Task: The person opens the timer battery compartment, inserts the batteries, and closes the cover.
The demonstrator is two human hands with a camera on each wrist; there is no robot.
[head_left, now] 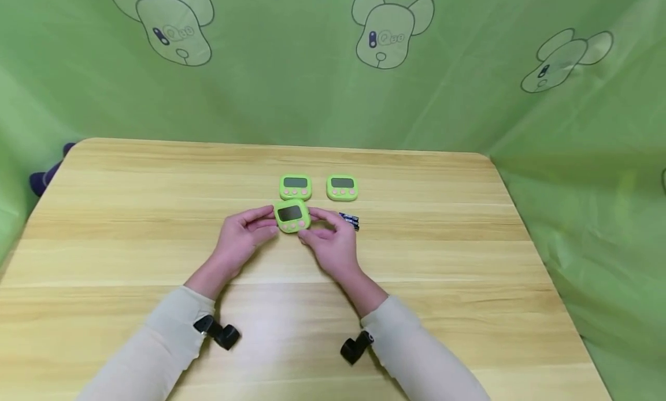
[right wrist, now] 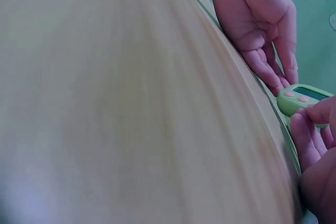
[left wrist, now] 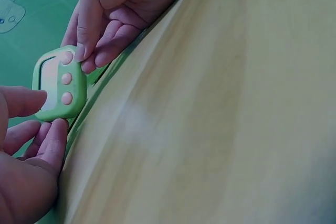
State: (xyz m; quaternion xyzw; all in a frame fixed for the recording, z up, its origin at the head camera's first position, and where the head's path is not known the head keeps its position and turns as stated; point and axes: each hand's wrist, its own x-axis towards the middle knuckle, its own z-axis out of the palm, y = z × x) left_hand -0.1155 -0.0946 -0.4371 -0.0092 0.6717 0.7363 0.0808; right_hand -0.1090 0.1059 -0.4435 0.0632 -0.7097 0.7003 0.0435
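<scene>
A green digital kitchen timer (head_left: 293, 216) with a dark screen and pink buttons is held between both hands, screen up and slightly turned. My left hand (head_left: 239, 237) holds its left edge; in the left wrist view the left thumb (left wrist: 26, 100) overlaps the screen while the fingers lie along the edge. At the lower right corner, my right hand (head_left: 335, 246) pinches the timer between thumb and fingers. Just behind it on the table stands a second green timer (head_left: 295, 187), with a third timer (head_left: 342, 188) to its right.
Small dark blue batteries (head_left: 351, 221) lie beside the right hand, partly hidden by it. The wood-grain table (head_left: 442, 245) spreads out around the hands. A green curtain (head_left: 291, 95) with bear-head drawings hangs behind its far edge and along the sides.
</scene>
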